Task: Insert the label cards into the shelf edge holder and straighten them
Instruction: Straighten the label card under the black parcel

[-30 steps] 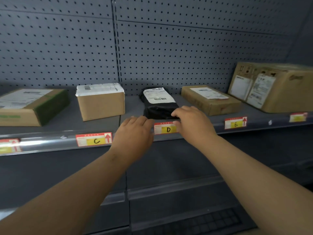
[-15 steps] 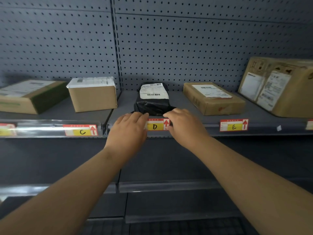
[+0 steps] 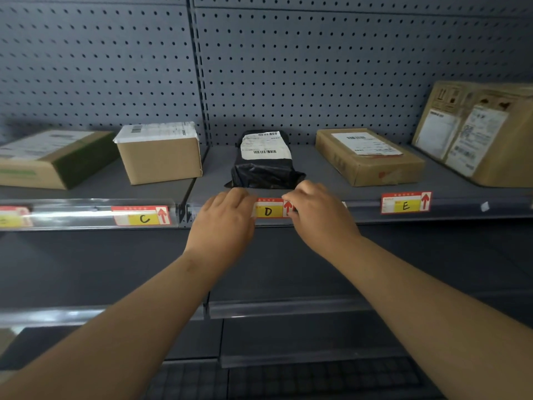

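So, where is the D label card [image 3: 268, 211] sitting?

Right in the shelf edge holder [image 3: 363, 210], on the front lip of the shelf, just below the black parcel [image 3: 265, 168]. Its yellow field with the D and most of the red arrow show between the two hands.

What are the hands doing with it?

Well, the left hand [image 3: 222, 223] has its fingers nearly straight, with the tips resting on the holder and covering the card's left end. It grips nothing. The right hand [image 3: 320, 217] has bent fingers, their tips at the top edge of the card's right end, beside the arrow.

Is the right one pinching the card?

I cannot tell. The thumb is hidden behind the hand, so it may be pinching or only pressing.

Does the card look straight?

The part that shows runs about level with the holder, but both ends are covered.

Any other cards in place?

Yes. The C card [image 3: 142, 216] sits to the left, in the glossy clear stretch of holder, below a small brown box [image 3: 160, 157]. The E card [image 3: 405, 202] sits well to the right, below a flat brown box [image 3: 369, 160]. Both are apart from the hands.

And behind all that?

A grey pegboard wall [image 3: 317, 67], with a large carton [image 3: 484, 134] leaning at the far right of the shelf.
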The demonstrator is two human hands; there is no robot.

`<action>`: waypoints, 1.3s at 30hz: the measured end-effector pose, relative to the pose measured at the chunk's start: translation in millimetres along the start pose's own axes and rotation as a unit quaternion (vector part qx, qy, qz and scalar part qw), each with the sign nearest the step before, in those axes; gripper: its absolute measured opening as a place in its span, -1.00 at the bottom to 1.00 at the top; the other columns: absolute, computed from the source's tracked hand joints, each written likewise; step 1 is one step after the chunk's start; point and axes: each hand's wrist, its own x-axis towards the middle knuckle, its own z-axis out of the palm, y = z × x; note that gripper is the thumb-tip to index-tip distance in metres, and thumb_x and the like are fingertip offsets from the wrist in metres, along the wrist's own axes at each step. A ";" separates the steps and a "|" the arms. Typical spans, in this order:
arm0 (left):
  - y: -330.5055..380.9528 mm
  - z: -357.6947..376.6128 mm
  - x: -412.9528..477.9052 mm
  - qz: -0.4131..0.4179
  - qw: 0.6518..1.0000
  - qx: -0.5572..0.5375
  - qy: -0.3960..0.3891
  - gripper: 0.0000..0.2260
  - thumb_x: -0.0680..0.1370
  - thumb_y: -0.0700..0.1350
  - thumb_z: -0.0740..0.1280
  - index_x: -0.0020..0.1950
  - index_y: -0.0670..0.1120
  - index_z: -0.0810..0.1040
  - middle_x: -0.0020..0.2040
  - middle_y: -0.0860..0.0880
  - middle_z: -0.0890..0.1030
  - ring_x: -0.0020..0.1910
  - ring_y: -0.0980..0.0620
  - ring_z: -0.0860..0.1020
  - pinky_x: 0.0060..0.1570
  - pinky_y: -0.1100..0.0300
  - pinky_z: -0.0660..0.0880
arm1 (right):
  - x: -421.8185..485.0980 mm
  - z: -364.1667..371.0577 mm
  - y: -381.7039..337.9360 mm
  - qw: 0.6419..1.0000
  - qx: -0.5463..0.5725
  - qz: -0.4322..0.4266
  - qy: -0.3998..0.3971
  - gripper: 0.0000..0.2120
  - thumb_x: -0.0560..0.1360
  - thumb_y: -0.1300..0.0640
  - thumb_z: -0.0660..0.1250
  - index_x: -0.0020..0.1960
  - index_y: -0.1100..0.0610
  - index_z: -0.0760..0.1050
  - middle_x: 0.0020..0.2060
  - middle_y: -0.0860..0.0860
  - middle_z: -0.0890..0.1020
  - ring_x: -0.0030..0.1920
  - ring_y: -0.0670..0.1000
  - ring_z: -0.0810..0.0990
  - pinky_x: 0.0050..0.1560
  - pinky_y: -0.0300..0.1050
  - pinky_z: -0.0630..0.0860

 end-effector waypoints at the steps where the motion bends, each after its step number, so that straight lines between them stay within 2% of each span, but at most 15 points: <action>1: 0.2 0.4 -0.9 0.000 1.000 -0.001 0.002 -0.73 0.36 -0.23 0.45 0.04 -0.21 0.56 -0.05 -0.19 0.58 -0.16 -0.20 0.56 -0.08 -0.02 0.50 | -1.1 0.2 -0.5 1.000 -0.002 -0.002 0.004 -0.82 0.50 0.28 0.23 0.06 0.17 0.54 -0.02 0.07 0.52 -0.03 0.11 0.48 -0.13 0.03 0.49; 14: 0.6 -0.8 -0.7 -0.005 1.000 -0.003 0.000 -0.73 0.35 -0.26 0.44 0.03 -0.22 0.56 -0.09 -0.19 0.57 -0.17 -0.21 0.54 -0.07 -0.02 0.49 | -3.6 5.9 -3.0 0.999 -0.014 -0.010 0.031 -0.80 0.41 0.40 0.28 -0.02 0.22 0.56 -0.12 0.11 0.55 -0.10 0.15 0.51 -0.25 0.00 0.45; 25: -1.3 0.2 -1.1 -0.010 1.000 0.012 -0.010 -0.75 0.37 -0.20 0.44 0.02 -0.19 0.56 -0.09 -0.17 0.56 -0.16 -0.19 0.53 -0.09 -0.04 0.47 | -4.3 11.0 -2.2 0.999 -0.023 -0.011 0.036 -0.74 0.42 0.41 0.26 0.04 0.20 0.57 -0.09 0.10 0.56 -0.07 0.13 0.50 -0.23 -0.04 0.40; 31: -4.1 3.1 -5.2 0.001 1.000 0.011 -0.005 -0.74 0.34 -0.20 0.46 0.00 -0.19 0.57 -0.14 -0.16 0.56 -0.21 -0.18 0.54 -0.13 -0.02 0.49 | -5.2 13.6 -3.1 1.000 -0.024 0.000 0.018 -0.72 0.44 0.39 0.23 0.09 0.18 0.55 -0.03 0.08 0.55 -0.02 0.11 0.48 -0.17 -0.01 0.46; 39: -5.5 5.1 -6.4 0.003 1.000 0.012 -0.003 -0.73 0.33 -0.20 0.47 0.00 -0.19 0.57 -0.13 -0.15 0.57 -0.20 -0.17 0.54 -0.12 -0.01 0.49 | -4.5 13.8 -6.4 0.999 -0.027 -0.012 0.022 -0.72 0.46 0.37 0.24 0.12 0.18 0.55 0.00 0.09 0.57 -0.01 0.13 0.49 -0.19 -0.07 0.35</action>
